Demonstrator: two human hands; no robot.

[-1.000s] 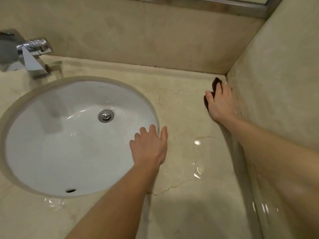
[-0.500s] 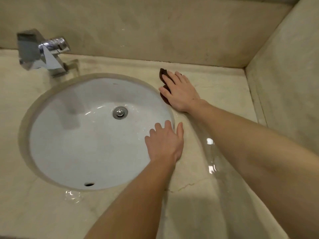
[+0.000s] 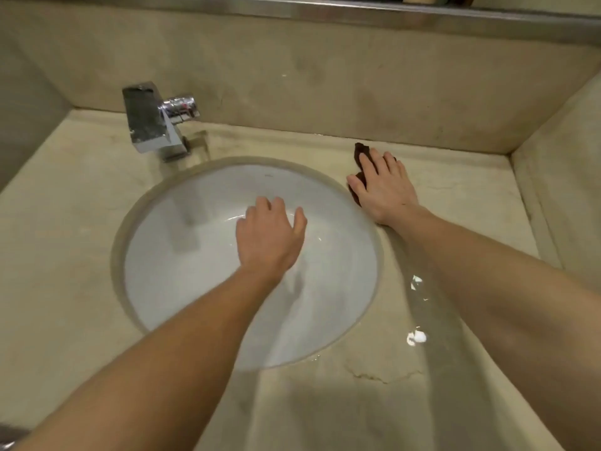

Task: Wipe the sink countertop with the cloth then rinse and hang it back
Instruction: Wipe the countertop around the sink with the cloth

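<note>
A dark brown cloth point(image 3: 358, 154) lies on the beige stone countertop point(image 3: 455, 190) just right of the sink's back rim, mostly hidden under my right hand point(image 3: 382, 187). That hand presses flat on the cloth with straight fingers. My left hand point(image 3: 270, 234) hovers over the white oval sink basin point(image 3: 182, 271), fingers loosely curled and holding nothing; it hides the drain.
A chrome faucet point(image 3: 156, 122) stands at the back left of the basin. Stone walls close the back and right side, and a metal ledge point(image 3: 357, 11) runs along the top. Wet patches point(image 3: 418, 307) shine on the counter right of the basin.
My right hand has slid the cloth from the right corner leftward to the sink's back rim. My left hand has left the basin's right edge and now hangs over the middle of the basin.
</note>
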